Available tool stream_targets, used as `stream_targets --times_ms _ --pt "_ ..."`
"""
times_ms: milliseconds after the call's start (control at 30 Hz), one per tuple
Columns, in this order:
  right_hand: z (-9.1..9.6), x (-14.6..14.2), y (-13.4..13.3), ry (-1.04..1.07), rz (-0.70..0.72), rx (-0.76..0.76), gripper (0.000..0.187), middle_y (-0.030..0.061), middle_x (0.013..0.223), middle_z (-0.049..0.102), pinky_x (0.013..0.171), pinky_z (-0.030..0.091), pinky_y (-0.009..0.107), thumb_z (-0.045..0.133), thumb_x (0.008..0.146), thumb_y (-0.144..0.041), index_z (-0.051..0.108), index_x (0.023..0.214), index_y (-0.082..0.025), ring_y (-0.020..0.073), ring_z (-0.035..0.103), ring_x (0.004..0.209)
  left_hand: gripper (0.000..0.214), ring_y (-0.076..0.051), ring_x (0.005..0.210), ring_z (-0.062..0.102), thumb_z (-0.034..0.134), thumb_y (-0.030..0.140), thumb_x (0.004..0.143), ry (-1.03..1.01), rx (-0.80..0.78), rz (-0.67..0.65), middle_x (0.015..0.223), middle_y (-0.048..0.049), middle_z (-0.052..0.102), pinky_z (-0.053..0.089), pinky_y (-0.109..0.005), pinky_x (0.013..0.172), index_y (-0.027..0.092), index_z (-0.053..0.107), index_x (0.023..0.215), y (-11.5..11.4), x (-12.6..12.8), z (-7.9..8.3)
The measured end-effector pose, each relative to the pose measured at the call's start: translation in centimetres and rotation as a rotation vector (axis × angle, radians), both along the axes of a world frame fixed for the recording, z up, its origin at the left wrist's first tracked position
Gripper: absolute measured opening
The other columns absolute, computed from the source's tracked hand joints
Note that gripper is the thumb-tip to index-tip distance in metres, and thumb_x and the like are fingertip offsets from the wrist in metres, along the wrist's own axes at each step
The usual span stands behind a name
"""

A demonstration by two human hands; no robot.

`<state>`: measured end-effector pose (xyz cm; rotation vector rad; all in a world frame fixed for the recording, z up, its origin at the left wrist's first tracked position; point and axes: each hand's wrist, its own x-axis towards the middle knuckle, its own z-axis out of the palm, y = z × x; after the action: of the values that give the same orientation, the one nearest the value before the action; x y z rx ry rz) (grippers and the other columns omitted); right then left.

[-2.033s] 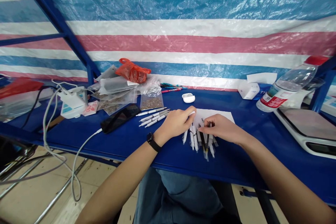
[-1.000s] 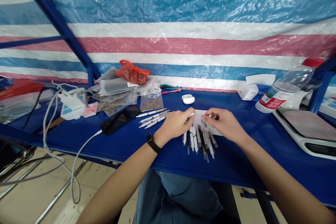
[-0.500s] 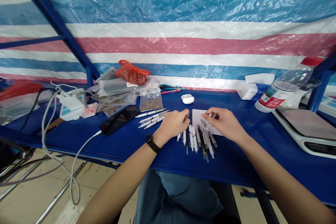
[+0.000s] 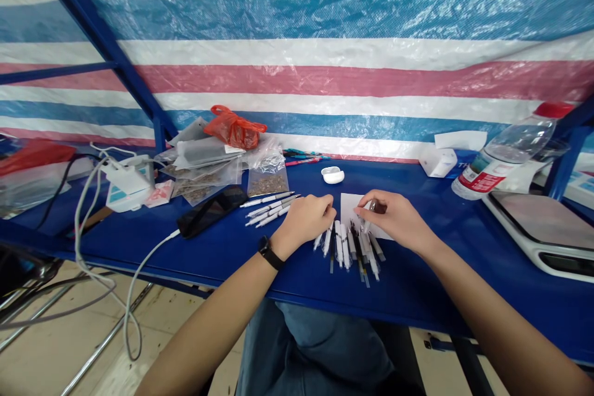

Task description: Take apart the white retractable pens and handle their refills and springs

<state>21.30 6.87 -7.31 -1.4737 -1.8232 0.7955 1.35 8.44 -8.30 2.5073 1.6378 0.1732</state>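
My left hand (image 4: 307, 220), with a black band on its wrist, is closed beside the left end of a pile of pen parts. Whatever its curled fingers hold is hidden. My right hand (image 4: 394, 218) pinches a short greyish pen part (image 4: 370, 215) above a white sheet of paper (image 4: 349, 202). Below both hands, white pen barrels (image 4: 340, 246) lie in a loose fan with dark-tipped refills (image 4: 361, 265) among them. Several white pens (image 4: 266, 207) lie side by side to the left of my left hand.
A black phone (image 4: 212, 212) on a white cable lies left. Behind it are plastic bags (image 4: 204, 167) and a red bag (image 4: 235, 128). A white earbud case (image 4: 333, 175) sits at the back. A bottle (image 4: 503, 158) and a scale (image 4: 541, 216) stand right.
My right hand has turned slightly, and the greyish part between its fingers shows more plainly. My left hand stays nearly in place.
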Motion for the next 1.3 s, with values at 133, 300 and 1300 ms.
stream_targets --times_ms 133,300,1300 --pt "-0.4 0.2 0.1 0.117 -0.012 -0.029 0.041 -0.0027 0.062 0.054 0.059 0.038 0.031 0.075 0.069 -0.06 0.065 0.079 -0.022 0.0171 0.051 0.06 0.025 -0.025 0.08 0.069 0.042 0.023 0.099 -0.003 -0.007 -0.007 0.084 -0.0061 0.073 0.037 -0.031 0.064 0.021 0.066 0.093 0.0 0.0 0.0" --pt "-0.6 0.4 0.3 0.183 -0.05 -0.1 0.046 -0.0041 0.063 0.053 0.059 0.042 0.032 0.078 0.064 -0.061 0.063 0.086 -0.022 0.017 0.053 0.059 0.025 -0.024 0.079 0.069 0.041 0.022 0.099 -0.004 -0.008 -0.007 0.083 -0.0058 0.073 0.037 -0.031 0.064 0.02 0.066 0.092 0.2 0.0 0.0" --pt "-0.1 1.5 -0.2 -0.317 0.063 -0.227 0.032 0.0001 0.055 0.064 0.052 0.04 0.03 0.061 0.083 -0.052 0.057 0.068 -0.024 0.0192 0.061 0.047 0.023 -0.024 0.078 0.068 0.042 0.021 0.098 -0.019 0.005 -0.012 0.083 -0.0049 0.073 0.032 -0.032 0.06 0.021 0.063 0.09 0.2 -0.1 -0.1"
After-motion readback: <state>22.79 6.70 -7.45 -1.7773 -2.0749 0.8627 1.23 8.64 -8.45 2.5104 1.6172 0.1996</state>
